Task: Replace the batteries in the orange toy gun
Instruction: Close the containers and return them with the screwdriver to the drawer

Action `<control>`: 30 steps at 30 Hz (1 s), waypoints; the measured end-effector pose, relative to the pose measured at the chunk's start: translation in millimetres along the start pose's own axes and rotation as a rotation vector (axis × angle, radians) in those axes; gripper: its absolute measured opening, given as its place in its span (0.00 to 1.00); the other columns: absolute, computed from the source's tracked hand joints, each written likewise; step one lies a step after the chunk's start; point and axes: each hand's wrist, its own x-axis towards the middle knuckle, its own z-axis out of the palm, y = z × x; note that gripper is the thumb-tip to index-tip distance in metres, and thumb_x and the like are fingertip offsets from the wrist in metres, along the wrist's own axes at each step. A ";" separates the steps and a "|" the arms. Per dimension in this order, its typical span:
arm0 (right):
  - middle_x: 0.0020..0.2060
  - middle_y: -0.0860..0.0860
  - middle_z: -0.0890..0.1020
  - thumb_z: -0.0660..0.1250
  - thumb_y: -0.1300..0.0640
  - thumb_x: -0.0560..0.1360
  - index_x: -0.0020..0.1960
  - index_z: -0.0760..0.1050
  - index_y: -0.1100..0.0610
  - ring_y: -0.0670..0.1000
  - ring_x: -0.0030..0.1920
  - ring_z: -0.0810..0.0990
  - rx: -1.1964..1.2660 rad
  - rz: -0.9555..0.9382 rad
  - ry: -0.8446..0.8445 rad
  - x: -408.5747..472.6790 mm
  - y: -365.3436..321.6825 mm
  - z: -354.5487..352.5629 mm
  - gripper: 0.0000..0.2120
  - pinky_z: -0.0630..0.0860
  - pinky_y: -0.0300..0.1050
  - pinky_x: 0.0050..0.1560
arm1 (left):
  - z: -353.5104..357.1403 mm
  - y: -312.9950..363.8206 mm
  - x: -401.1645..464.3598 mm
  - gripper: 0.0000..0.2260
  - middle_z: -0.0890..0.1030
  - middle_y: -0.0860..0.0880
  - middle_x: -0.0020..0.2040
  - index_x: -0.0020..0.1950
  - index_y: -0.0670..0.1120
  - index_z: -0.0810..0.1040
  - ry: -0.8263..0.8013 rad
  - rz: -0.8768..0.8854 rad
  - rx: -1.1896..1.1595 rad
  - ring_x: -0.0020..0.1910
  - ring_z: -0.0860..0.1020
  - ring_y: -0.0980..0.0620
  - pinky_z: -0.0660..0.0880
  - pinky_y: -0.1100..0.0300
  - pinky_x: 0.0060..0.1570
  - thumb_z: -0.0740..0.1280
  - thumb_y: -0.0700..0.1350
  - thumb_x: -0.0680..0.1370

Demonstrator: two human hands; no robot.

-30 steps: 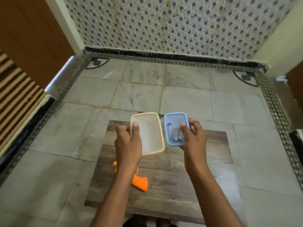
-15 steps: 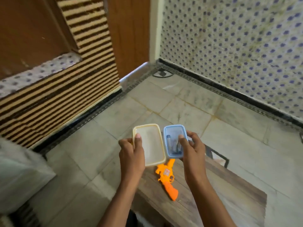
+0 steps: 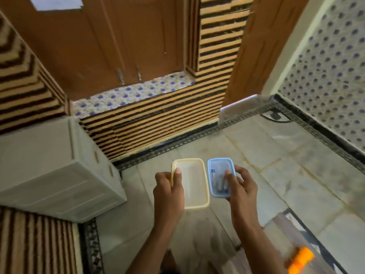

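Head cam: orange toy gun sits at bottom-right edge of frame, blurred, on a wooden board w/ only a corner showing. It's well apart from both my hands. Right hand pinches a small blue-rimmed container by its right side, thumb on top, fingers curled under. Inside I see cylindrical bits, prob batteries, too blurry to count. Left hand grips a larger cream-rimmed lid or container at its left edge, thumb pressed on the top face; can't tell which it is. The two pieces are held side by side over the tiled floor, just beside each other, near touching. Farther out: white plastic drawer unit at left, striped yellow-black wall panels behind, brown wooden doors above, blue-dotted tile wall at right.
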 end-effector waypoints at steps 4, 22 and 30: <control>0.46 0.46 0.88 0.65 0.54 0.83 0.58 0.79 0.47 0.52 0.47 0.88 0.005 0.011 -0.125 32.4 -13.1 98.3 0.06 0.86 0.59 0.49 | -58.9 2.3 80.1 0.13 0.77 0.53 0.43 0.56 0.48 0.73 0.119 -0.008 -0.024 0.39 0.77 0.56 0.70 0.74 0.27 0.58 0.57 0.85; 0.51 0.53 0.87 0.68 0.57 0.82 0.61 0.79 0.50 0.55 0.50 0.87 -0.163 -0.043 -0.870 196.2 -38.2 471.1 0.08 0.85 0.60 0.49 | -190.7 -14.7 343.5 0.08 0.74 0.52 0.47 0.55 0.48 0.70 0.849 -0.353 -0.330 0.47 0.74 0.50 0.68 0.56 0.49 0.59 0.53 0.86; 0.52 0.56 0.85 0.68 0.58 0.82 0.62 0.78 0.56 0.55 0.49 0.86 -0.261 -0.012 -1.203 207.1 -25.0 620.6 0.09 0.84 0.54 0.45 | -242.2 -64.5 408.0 0.13 0.76 0.47 0.46 0.58 0.43 0.72 1.121 -0.514 -0.456 0.47 0.76 0.44 0.70 0.54 0.45 0.60 0.53 0.85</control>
